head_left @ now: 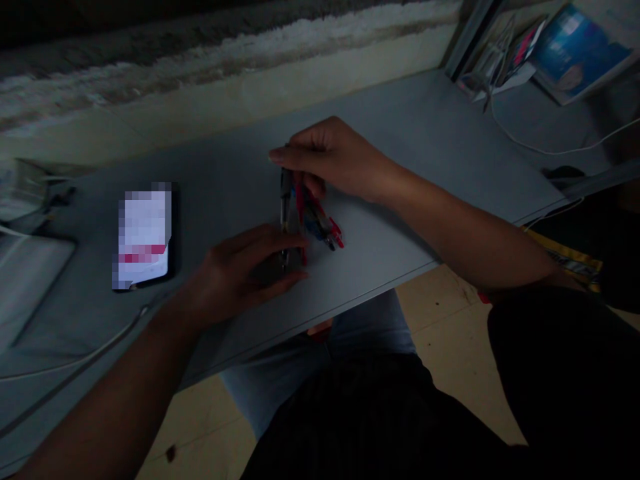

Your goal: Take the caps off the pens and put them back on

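Note:
Near the front edge of a grey table (410, 133) lies a small bunch of pens (313, 217), some red, some blue, one silvery. My right hand (330, 157) hovers over their far ends, fingers curled down and closed round them. My left hand (245, 267) rests on the table at their near ends, fingers bent and touching the silvery pen's tip. The room is dim, so the pens' details are hard to make out.
A phone (145, 237) with a lit screen lies to the left. A pale flat device (25, 280) and a white cable (75, 363) sit at the far left. Books and papers (550, 47) stand at the back right. A wall runs behind.

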{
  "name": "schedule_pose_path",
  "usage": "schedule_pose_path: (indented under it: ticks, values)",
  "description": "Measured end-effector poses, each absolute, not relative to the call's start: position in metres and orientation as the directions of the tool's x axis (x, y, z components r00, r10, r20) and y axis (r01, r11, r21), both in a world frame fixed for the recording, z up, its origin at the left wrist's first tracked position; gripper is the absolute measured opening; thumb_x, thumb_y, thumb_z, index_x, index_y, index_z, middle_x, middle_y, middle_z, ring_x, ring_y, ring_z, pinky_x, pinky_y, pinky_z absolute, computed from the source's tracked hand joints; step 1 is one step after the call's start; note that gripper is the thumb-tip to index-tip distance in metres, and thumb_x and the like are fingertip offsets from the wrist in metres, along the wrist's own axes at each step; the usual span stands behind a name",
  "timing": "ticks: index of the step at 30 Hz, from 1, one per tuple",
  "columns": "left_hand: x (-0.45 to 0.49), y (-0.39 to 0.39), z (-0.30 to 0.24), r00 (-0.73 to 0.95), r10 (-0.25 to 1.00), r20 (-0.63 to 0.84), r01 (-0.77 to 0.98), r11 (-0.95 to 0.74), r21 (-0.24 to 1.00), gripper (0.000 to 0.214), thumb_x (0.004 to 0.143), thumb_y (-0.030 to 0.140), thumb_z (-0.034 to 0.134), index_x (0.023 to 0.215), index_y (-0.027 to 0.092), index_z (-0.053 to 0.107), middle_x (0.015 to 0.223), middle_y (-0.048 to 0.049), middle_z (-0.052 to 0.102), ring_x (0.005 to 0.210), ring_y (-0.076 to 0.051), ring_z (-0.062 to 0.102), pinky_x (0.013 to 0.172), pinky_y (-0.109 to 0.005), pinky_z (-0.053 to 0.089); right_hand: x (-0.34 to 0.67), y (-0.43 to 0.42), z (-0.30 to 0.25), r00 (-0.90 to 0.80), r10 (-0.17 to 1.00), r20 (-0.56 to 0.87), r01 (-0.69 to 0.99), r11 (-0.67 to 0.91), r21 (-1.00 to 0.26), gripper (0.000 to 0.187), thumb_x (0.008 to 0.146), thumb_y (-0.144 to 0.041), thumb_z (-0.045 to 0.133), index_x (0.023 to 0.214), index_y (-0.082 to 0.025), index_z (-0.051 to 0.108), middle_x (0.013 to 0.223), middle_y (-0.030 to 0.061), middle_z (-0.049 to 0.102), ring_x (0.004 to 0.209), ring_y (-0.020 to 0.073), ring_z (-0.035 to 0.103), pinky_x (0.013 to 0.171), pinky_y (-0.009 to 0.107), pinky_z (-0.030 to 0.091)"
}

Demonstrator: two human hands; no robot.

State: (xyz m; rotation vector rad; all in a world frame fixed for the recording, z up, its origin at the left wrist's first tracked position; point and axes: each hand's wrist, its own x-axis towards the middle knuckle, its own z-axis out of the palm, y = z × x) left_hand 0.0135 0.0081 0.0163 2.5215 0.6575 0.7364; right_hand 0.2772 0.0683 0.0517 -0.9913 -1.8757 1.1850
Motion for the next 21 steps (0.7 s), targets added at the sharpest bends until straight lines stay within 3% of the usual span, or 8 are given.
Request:
schedule_pose_path:
  ticks: [3, 6, 10, 16, 21]
  values:
    - [0.015, 0.007, 0.015, 0.75, 0.56, 0.352, 0.312, -0.769, 0.558, 0.015, 0.11, 0.042, 0.082, 0.124, 0.036, 0.085, 0.107, -0.0001, 0.087, 0.089, -0.02, 0.084, 0.083, -0.027, 0.065, 0.275, 0.072, 0.045, -0.525, 0.839, 0.145, 0.257, 0.318, -0.912, 0.057, 0.116, -0.056, 0.063, 0.07, -0.023, 0.054, 0.058, -0.0032, 0.058, 0.054, 0.01, 0.044, 0.061, 0.028, 0.04]
    - [0.015, 0.007, 0.014, 0.765, 0.539, 0.353, 0.304, -0.785, 0.541, 0.018, 0.115, 0.047, 0.076, 0.115, 0.03, 0.083, 0.1, -0.0007, 0.085, 0.08, -0.017, 0.081, 0.076, -0.025, 0.062, 0.273, 0.074, 0.041, -0.544, 0.828, 0.133, 0.316, 0.35, -0.882, 0.056, 0.12, -0.055, 0.059, 0.075, -0.021, 0.056, 0.058, -0.0049, 0.057, 0.055, 0.0089, 0.047, 0.062, 0.024, 0.04]
    - [0.015, 0.006, 0.013, 0.786, 0.495, 0.371, 0.273, -0.816, 0.51, 0.024, 0.117, 0.048, 0.073, 0.118, 0.025, 0.079, 0.102, -0.0024, 0.083, 0.078, -0.014, 0.079, 0.075, -0.023, 0.061, 0.273, 0.074, 0.04, -0.566, 0.812, 0.143, 0.366, 0.403, -0.839, 0.051, 0.122, -0.045, 0.058, 0.079, -0.018, 0.057, 0.061, -0.0054, 0.058, 0.057, 0.0072, 0.052, 0.064, 0.021, 0.041]
    - [0.014, 0.006, 0.012, 0.812, 0.494, 0.311, 0.282, -0.799, 0.531, 0.022, 0.116, 0.049, 0.073, 0.126, 0.029, 0.075, 0.107, -0.005, 0.082, 0.085, -0.02, 0.082, 0.074, -0.03, 0.064, 0.275, 0.074, 0.039, -0.595, 0.788, 0.158, 0.356, 0.435, -0.827, 0.048, 0.122, -0.04, 0.059, 0.08, -0.018, 0.055, 0.063, -0.0058, 0.059, 0.058, 0.0067, 0.053, 0.065, 0.021, 0.042]
    - [0.015, 0.006, 0.012, 0.804, 0.505, 0.312, 0.296, -0.797, 0.527, 0.01, 0.118, 0.035, 0.07, 0.117, 0.027, 0.075, 0.103, -0.0032, 0.081, 0.084, -0.018, 0.08, 0.075, -0.028, 0.062, 0.275, 0.074, 0.038, -0.582, 0.796, 0.166, 0.379, 0.446, -0.811, 0.049, 0.123, -0.042, 0.057, 0.08, -0.019, 0.054, 0.064, -0.0051, 0.059, 0.061, 0.0078, 0.054, 0.068, 0.022, 0.042]
